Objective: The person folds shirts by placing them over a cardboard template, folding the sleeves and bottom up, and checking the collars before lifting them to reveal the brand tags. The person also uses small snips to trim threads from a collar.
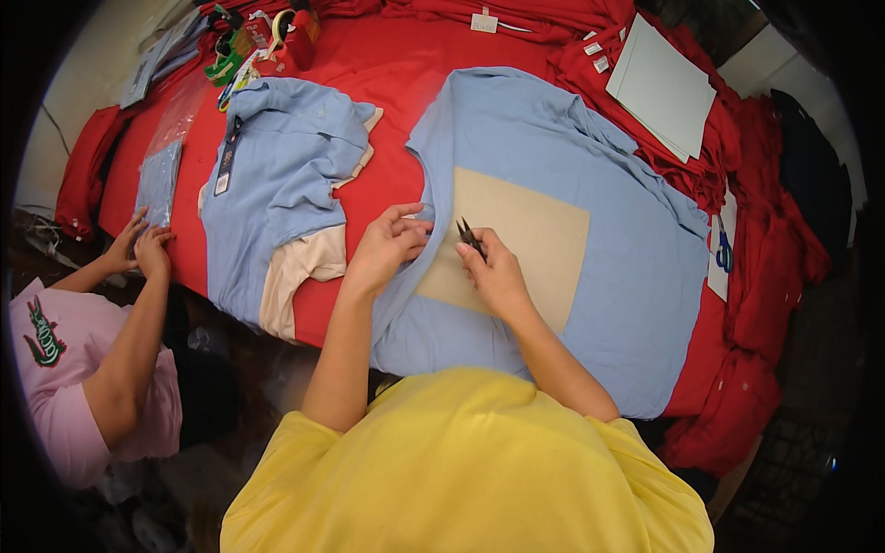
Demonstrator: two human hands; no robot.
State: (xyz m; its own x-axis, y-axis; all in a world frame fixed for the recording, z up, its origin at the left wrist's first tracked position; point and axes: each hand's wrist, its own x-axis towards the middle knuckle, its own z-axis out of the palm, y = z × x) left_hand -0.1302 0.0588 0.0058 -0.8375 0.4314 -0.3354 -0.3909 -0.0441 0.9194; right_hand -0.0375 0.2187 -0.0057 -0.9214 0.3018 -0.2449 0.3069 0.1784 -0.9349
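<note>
A light-blue shirt (636, 276) lies spread on the red-covered table in front of me, with a beige cardboard sheet (530, 235) on top of it. At the shirt's left side, my left hand (380, 249) has its fingers curled at the folded edge, pinching the cloth. My right hand (501, 279) is closed round a small pair of black thread snips (471, 239), their points upward over the cardboard's left part. My right fingers cover the snips' lower end.
Left of me lies a folded light-blue shirt (277, 175) with a black tag and beige cardboard under it. A co-worker's hands (147, 247) touch a bagged garment (161, 180). Tape dispensers (290, 46) stand far left; white sheets (659, 88) and blue-handled scissors (723, 247) lie right.
</note>
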